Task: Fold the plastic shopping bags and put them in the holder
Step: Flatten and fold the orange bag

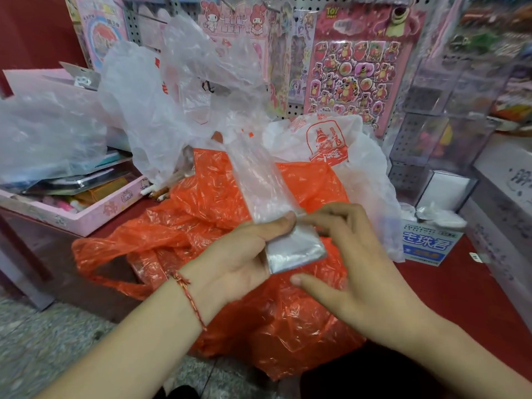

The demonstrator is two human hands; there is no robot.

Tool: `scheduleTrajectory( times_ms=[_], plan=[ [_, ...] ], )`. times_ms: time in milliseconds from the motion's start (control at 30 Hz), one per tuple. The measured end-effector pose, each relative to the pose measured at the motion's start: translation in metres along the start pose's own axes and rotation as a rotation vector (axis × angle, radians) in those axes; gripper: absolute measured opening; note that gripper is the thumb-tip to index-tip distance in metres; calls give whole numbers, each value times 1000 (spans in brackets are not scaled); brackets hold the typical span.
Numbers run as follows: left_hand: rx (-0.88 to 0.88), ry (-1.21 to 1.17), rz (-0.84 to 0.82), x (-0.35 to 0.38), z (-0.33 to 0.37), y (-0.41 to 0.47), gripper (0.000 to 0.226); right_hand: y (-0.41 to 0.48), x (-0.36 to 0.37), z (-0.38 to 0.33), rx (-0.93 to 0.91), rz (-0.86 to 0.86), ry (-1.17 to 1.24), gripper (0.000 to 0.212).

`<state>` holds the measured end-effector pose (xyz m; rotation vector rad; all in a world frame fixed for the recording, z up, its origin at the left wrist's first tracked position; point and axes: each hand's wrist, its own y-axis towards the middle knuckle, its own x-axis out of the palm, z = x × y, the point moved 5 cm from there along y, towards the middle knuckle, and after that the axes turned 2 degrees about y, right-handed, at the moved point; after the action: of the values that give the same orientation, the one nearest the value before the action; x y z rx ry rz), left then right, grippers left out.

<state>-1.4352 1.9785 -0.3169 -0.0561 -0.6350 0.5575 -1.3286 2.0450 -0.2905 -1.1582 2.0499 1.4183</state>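
A clear plastic bag [259, 180] is folded into a long narrow strip that runs up and away from me. Its near end is folded into a small flat packet [296, 251]. My left hand [244, 254] holds that packet, palm up, with the thumb pressed on its top edge. My right hand [345, 254] pinches the fold from the right, with the thumb below the packet. Under both hands lies a crumpled orange bag [218, 231]. A white bag with a red print [325, 142] lies behind it. More clear bags [144, 110] are heaped at the back left.
A pink tray of stationery [86, 203] sits on the left. A small blue-and-white box [429, 243] stands on the red counter [460, 298] at right, beside clear acrylic cases [443, 116]. Sticker sheets hang on the pegboard [354, 64] behind. The speckled floor [43, 341] shows at lower left.
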Motion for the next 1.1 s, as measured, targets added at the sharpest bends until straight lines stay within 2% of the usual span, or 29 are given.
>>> scheduleTrajectory(
  times_ms=[100, 233, 333, 467, 533, 600, 667, 733, 800, 900, 933, 1033, 1100],
  plan=[
    [-111, -73, -27, 0, -8, -5, 34, 2, 3, 1, -208, 13, -217, 34],
    [-116, -143, -16, -5, -9, -3, 22, 6, 4, -2, -321, 1, -230, 27],
    [-82, -68, -4, -9, -5, 0, 26, 10, 6, -1, -201, -108, -127, 24],
    [-136, 56, -39, -6, -12, -5, 30, 12, 9, 7, 92, -176, 134, 24],
    [-176, 75, -104, -1, -14, -8, 42, 11, 7, 13, 227, -171, 230, 11],
    [-190, 104, -196, 3, -15, -11, 57, 9, 7, 17, 330, -202, 283, 13],
    [-137, 187, -229, 5, -16, -13, 51, 7, 8, 18, 378, -235, 310, 15],
    [-68, 278, -160, 2, -20, -12, 42, 4, 9, 19, 395, -232, 302, 17],
    [-25, 269, -98, 2, -21, -9, 37, 2, 8, 19, 352, -141, 197, 23],
    [-17, 124, -38, 2, -16, -4, 36, 6, -13, 7, 104, 132, -142, 27],
    [-27, 86, -32, 3, -15, -3, 36, 6, -17, 3, 10, 141, -213, 31],
    [-74, 31, -43, 4, -17, -3, 30, 0, -4, 0, -212, -69, -360, 48],
    [-124, -2, -55, 5, -20, -4, 25, -3, 4, 5, -282, -77, -415, 42]
  ],
)
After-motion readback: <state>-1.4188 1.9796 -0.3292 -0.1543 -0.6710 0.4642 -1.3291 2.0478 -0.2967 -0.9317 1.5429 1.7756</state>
